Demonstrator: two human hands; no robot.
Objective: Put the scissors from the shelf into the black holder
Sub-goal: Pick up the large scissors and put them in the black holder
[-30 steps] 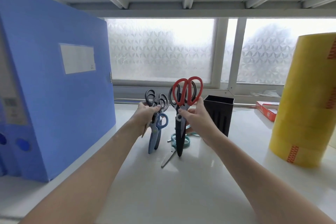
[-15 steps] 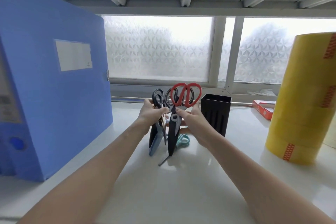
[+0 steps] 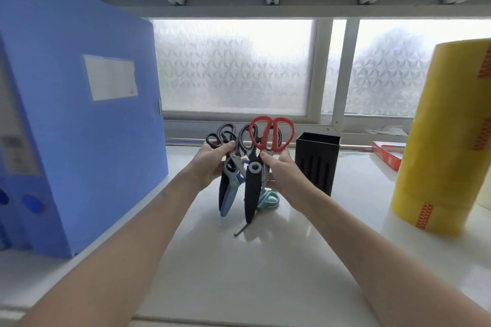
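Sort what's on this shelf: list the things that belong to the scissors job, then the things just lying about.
Job: red-handled scissors in right hand; dark-handled scissors in left hand; teal-handled scissors on shelf; black holder.

Lying about: blue file box; yellow tape stack; red box.

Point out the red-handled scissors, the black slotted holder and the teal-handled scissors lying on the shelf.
Red-handled scissors (image 3: pixel 271 135): head view, on the red handle loops.
Black slotted holder (image 3: pixel 317 164): head view, on its front wall.
Teal-handled scissors (image 3: pixel 269 200): head view, on the teal handle loop.

Left hand (image 3: pixel 210 164), right hand (image 3: pixel 283 171) gripping scissors (image 3: pixel 251 188) upright.
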